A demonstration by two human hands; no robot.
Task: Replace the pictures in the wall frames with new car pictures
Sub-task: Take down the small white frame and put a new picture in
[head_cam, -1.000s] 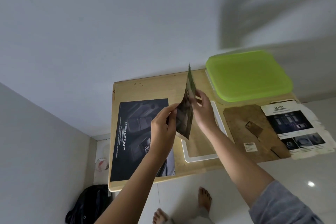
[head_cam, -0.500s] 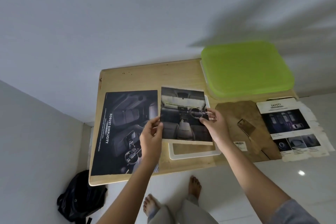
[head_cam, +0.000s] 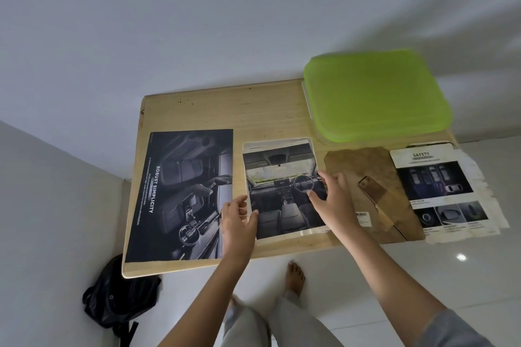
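Wooden table point(head_cam: 267, 110) bears the car picture point(head_cam: 282, 191); left hand point(head_cam: 236, 220) pinches its left edge, right hand point(head_cam: 334, 200) presses its right edge, fingers straight.

Just one head cam here
We're looking down on the table point(head_cam: 267, 110), close up, wall point(head_cam: 197, 22) up top and a foot point(head_cam: 295, 276) below.

Plain white wall point(head_cam: 197, 22) on the far side, soft shadows streaked across its right part. A second white wall point(head_cam: 42, 220) ran along the left and met it in a corner. Light wooden table point(head_cam: 253, 110) stood against the far wall. Glossy white tile floor point(head_cam: 423, 284) near, with one bright glare spot point(head_cam: 461, 257) on the right. Black backpack point(head_cam: 112, 298) lay slumped by the table's near left corner.
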